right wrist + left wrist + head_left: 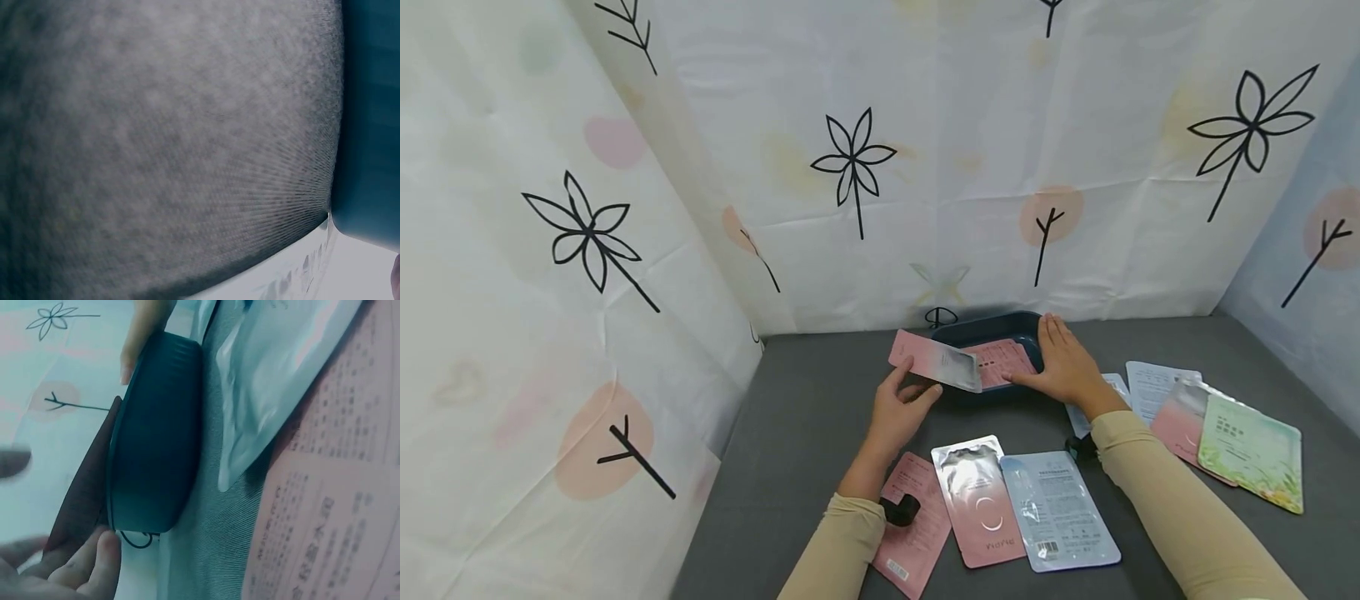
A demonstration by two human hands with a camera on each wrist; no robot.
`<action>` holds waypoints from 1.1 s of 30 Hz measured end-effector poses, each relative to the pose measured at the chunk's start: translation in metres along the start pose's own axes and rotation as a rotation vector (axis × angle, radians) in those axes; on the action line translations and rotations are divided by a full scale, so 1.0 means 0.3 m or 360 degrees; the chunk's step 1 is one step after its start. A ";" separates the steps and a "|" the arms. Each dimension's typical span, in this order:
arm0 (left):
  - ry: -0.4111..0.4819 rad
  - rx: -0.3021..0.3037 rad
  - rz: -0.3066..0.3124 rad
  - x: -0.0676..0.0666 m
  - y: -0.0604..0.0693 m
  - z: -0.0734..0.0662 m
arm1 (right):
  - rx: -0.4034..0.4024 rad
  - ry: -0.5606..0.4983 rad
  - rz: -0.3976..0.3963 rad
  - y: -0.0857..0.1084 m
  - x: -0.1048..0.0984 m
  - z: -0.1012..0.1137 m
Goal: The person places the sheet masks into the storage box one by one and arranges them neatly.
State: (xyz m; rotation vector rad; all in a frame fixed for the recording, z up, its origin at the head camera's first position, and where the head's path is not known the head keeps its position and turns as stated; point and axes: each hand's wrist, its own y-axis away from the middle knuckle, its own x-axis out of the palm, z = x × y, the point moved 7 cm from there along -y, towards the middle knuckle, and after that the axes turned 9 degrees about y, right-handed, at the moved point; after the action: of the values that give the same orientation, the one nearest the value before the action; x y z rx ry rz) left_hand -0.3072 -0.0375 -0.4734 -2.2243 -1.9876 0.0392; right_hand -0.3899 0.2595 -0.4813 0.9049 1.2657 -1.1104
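My left hand (898,412) pinches the left end of a pink-and-silver sheet mask packet (936,360), held tilted over the left part of a dark blue tray (951,333). Inside the tray lies another pink packet (1000,360) with printed text. My right hand (1071,371) holds the tray's right end, thumb at the near rim and fingers at the far corner. In the left wrist view, the tray's side wall (156,437) shows beside the packet (84,487) and left fingers. The right wrist view shows mostly table and the tray wall (372,125); the right hand is nearly out of frame.
In front of the tray lie a pink packet (917,517), a silver-and-pink packet (981,508) and a pale blue packet (1060,512). To the right, a green packet (1251,450) overlaps another pink-silver one (1180,425); a pale packet (1157,387) lies behind. Patterned cloth (925,275) hangs behind the grey table (805,400).
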 end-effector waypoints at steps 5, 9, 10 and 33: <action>-0.0103 -0.0053 0.0213 0.048 0.020 0.016 | 0.0003 -0.0004 0.0011 0.001 0.002 0.000; -0.0140 -0.0059 0.0219 0.052 0.030 0.018 | 0.0001 -0.0002 0.0007 0.004 -0.002 0.002; -0.0145 -0.0053 0.0213 0.050 0.031 0.016 | 0.0000 0.0000 0.0008 0.004 -0.002 0.002; -0.0327 -0.0115 0.0352 -0.001 0.057 0.025 | 0.0004 -0.0018 0.0021 0.000 0.000 -0.003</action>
State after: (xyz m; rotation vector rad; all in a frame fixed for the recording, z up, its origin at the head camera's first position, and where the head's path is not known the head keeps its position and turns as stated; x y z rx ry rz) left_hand -0.2915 -0.0390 -0.4830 -2.5706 -1.8526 0.2345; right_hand -0.3902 0.2602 -0.4815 0.9064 1.2477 -1.1052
